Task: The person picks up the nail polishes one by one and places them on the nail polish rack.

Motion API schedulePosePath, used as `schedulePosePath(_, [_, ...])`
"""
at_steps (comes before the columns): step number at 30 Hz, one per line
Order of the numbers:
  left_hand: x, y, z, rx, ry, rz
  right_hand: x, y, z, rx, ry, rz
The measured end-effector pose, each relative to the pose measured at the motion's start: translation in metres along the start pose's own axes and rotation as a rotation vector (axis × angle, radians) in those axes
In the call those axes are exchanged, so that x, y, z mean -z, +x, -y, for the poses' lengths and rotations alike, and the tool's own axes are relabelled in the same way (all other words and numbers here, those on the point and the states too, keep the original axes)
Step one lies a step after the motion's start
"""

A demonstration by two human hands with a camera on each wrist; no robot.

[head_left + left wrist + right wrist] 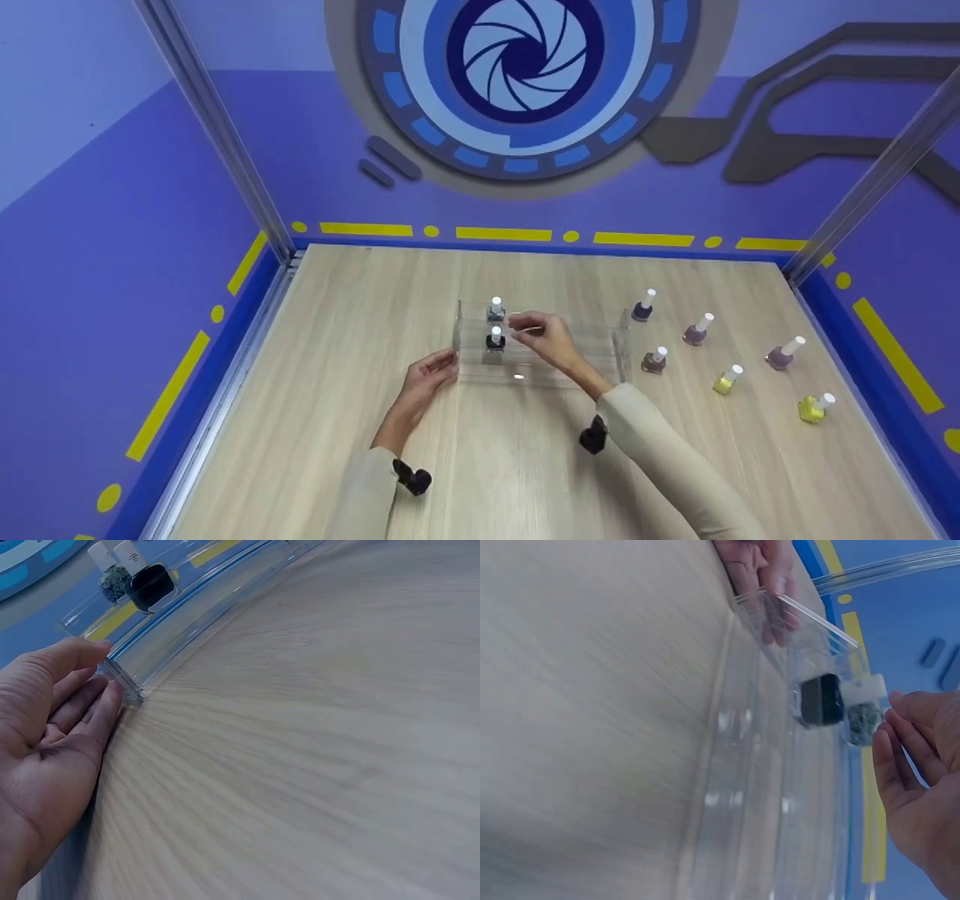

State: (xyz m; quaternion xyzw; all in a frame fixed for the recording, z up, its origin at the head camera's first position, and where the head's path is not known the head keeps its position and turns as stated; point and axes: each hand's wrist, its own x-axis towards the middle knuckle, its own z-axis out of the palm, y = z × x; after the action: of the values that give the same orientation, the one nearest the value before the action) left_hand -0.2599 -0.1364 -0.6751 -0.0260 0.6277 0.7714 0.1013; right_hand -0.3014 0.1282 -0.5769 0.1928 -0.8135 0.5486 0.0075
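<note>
A clear acrylic tiered rack stands on the table. Near its left end, a bottle of speckled grey-green nail polish is on the back tier, and a black nail polish bottle stands in front of it; both have white caps. My left hand touches the rack's left end panel, its fingers fairly straight against the outside. Just right of the two bottles is my right hand, thumb and fingers slightly bent and apart, with nothing between them. In the right wrist view its fingertips are close to the speckled bottle.
Right of the rack, several more bottles stand on the wooden table: a dark blue one, a brownish one, mauve ones and yellow ones. Printed panels wall the table's back and sides.
</note>
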Motion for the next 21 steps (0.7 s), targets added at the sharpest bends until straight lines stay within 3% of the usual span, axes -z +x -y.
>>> schedulePosePath(6, [-0.006,0.001,0.001,-0.006,0.024,0.022,0.056,-0.025,0.028,0.010,-0.040,0.115])
schedulePosePath(10, [-0.008,0.002,0.004,-0.003,0.024,0.048,0.097,-0.045,0.028,0.007,-0.063,0.112])
schedulePosePath(13, [-0.007,0.001,0.004,-0.008,0.027,0.056,0.119,-0.058,0.011,-0.008,-0.079,0.078])
schedulePosePath(16, [-0.004,0.000,0.002,-0.014,0.030,0.048,0.137,-0.070,0.001,-0.086,-0.068,0.068])
schedulePosePath(21, [0.001,-0.001,0.000,-0.017,0.025,0.028,0.161,-0.088,-0.013,-0.214,0.014,0.118])
